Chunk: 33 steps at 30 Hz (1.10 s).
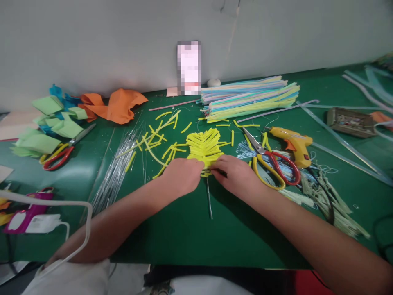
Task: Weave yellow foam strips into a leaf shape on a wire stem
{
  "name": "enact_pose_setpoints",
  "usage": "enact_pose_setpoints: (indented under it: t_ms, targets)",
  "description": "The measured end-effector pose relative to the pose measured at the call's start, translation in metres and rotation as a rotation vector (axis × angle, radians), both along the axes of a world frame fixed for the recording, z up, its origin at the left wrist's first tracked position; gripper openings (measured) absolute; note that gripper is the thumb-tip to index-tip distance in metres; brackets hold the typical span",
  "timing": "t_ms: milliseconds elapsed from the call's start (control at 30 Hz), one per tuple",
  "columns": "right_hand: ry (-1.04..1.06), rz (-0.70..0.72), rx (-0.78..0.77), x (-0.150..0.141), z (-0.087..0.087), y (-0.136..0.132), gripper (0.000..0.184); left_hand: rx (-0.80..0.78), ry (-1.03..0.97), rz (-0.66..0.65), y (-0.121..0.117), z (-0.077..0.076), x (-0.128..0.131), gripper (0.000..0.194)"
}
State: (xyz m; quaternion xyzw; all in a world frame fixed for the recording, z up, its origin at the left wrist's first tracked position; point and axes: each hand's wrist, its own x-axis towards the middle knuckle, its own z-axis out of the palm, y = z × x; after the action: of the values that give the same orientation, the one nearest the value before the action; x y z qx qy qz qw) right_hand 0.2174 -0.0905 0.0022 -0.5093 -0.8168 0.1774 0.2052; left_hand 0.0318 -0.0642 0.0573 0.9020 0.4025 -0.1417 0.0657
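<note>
- I count two pairs of scissors [260, 150]
- One yellow glue gun [293, 141]
- One phone [189, 67]
- One small bead tray [350, 130]
- One pastel stick bundle [250, 98]
- One yellow leaf shape [203, 143]
- Over a dozen loose yellow pieces [186, 127], too jumbled for me to count exactly

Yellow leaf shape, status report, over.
Left grip and right grip both on yellow leaf shape, lower end. Wire stem showing below. Scissors close on the right; upper part unobstructed.
</note>
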Motion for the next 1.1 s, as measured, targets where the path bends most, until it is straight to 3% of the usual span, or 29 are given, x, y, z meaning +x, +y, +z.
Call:
enact_pose_setpoints:
  t_ms: [267,600,733,933,1100]
  targets:
    - [-0.134,0.059,0.007,0.000,0.004,0.005,0.021,-0.022,-0.041,0.051,0.001,-0.005,0.002,0.022]
    - [-0.420,0.243,0.048,-0.004,0.014,0.009,0.016,-0.025,-0.073,0.090,0.004,-0.011,0.001,0.021]
    - [-0.345,0.201,0.085,-0.005,0.011,0.008,0.012,0.002,-0.096,0.054,0.005,-0.011,-0.003,0.020]
    - [-0.117,0.017,0.101,0.002,0.009,0.005,0.009,0.067,-0.115,-0.060,0.011,-0.005,-0.008,0.019]
    - [-0.044,-0.062,0.147,0.012,0.007,0.008,0.012,0.033,-0.147,-0.078,0.015,-0.008,-0.011,0.016]
